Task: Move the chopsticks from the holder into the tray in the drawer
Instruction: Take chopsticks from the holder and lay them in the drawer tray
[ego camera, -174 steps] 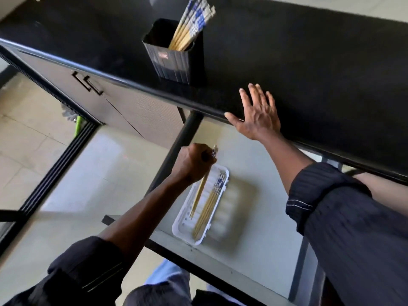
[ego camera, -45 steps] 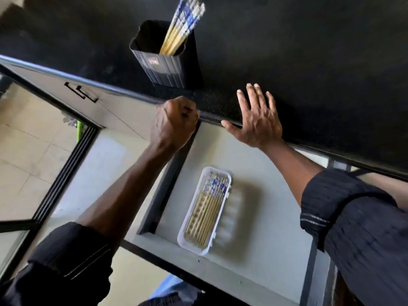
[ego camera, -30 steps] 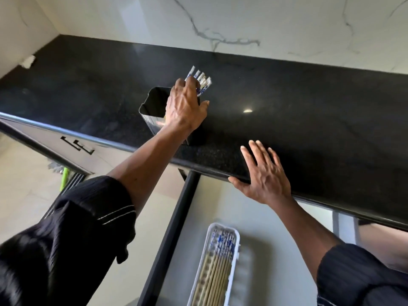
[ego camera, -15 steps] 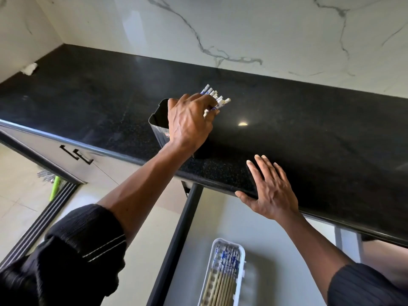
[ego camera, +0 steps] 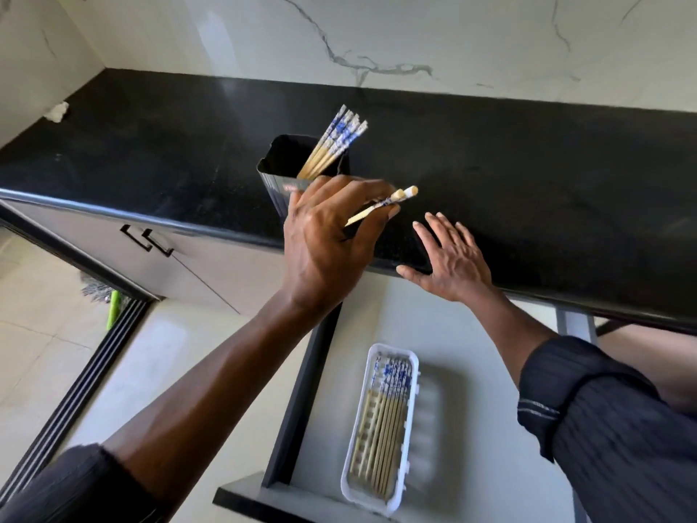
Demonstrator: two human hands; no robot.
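Drawer [ego camera: 471, 371]: pulled out below the counter edge, front wall nearest the camera.
Tray [ego camera: 392, 348]: white, lying lengthwise on the drawer floor, near the left wall.
Laid chopsticks [ego camera: 383, 417]: one row, side by side in the tray, patterned ends toward the counter.
Left hand [ego camera: 328, 239]: above the counter edge, just in front of the holder. Fingers are clamped on the held pair [ego camera: 381, 207] near its patterned end, and the hand hides the rest of its length.
Right hand [ego camera: 449, 258]: flat on the counter edge, fingers straight and spread, holding nothing.
Holder [ego camera: 273, 190]: black, upright on the counter [ego camera: 547, 164]. The remaining chopsticks [ego camera: 335, 145] lean toward its right side.
Hazard – slip: an end-only pinch may let one stick swing or drop short of the tray.
Hazard – strike: hidden tips could catch the counter edge or drawer wall on descent.
Hazard – misplacement: a skewed release would lay the pair across the row.
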